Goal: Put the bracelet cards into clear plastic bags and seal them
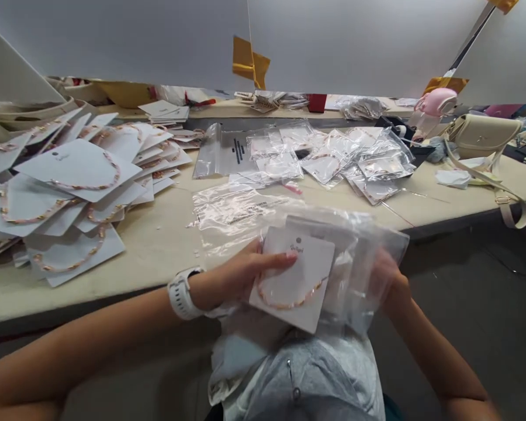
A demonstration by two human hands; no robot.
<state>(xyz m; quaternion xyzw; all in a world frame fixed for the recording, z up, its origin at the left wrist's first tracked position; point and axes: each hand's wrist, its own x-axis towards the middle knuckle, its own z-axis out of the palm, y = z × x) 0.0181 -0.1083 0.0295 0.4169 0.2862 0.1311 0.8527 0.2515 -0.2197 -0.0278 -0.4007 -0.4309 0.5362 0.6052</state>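
Note:
Over my lap, my left hand (pixel 263 269) grips a white jewellery card (pixel 296 275), thumb on its printed top and fingers behind. A pink and gold beaded bracelet (pixel 289 304) curves across the card. On the other side, my right hand (pixel 388 278), smeared by motion, is closed on the edge of a clear plastic bag (pixel 355 280). This bag lies right beside the card; whether the two overlap I cannot tell. More clear plastic (pixel 232 216) with black print rests on the table just beyond my left hand.
Many carded bracelets (pixel 79 169) are heaped at the left of the table (pixel 170 234). Bagged cards (pixel 328 152) lie at the back middle. Farther right are a pink-lidded bottle (pixel 436 105) and a cream handbag (pixel 484 137) with its strap over the edge. Grey partitions (pixel 359 47) stand behind.

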